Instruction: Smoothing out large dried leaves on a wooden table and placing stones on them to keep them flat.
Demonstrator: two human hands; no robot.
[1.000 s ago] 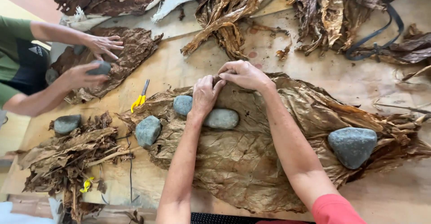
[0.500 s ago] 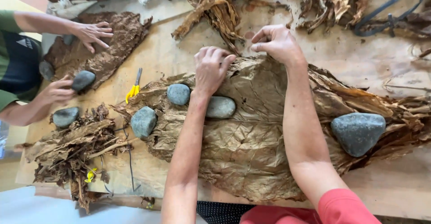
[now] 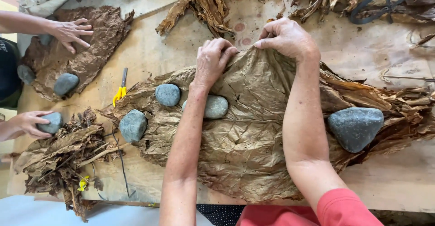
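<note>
Both the left hand (image 3: 216, 58) and right hand (image 3: 286, 38) pinched the far edge of the dried leaf (image 3: 244, 131), its length running along the bench (image 3: 398, 180).

— How's my feed looking on your end?

— Bright, even daylight, soft all over. I see only faint shadows, close under the grey stones (image 3: 355, 128) and under my forearms on the big dried leaf (image 3: 244, 140).

— Any glare?

— None on the table (image 3: 149, 53); the pale strip at the bottom left is nearly washed out. Focus is crisp on the leaf wrinkles and on my hands. The edges look a touch stretched.
</note>
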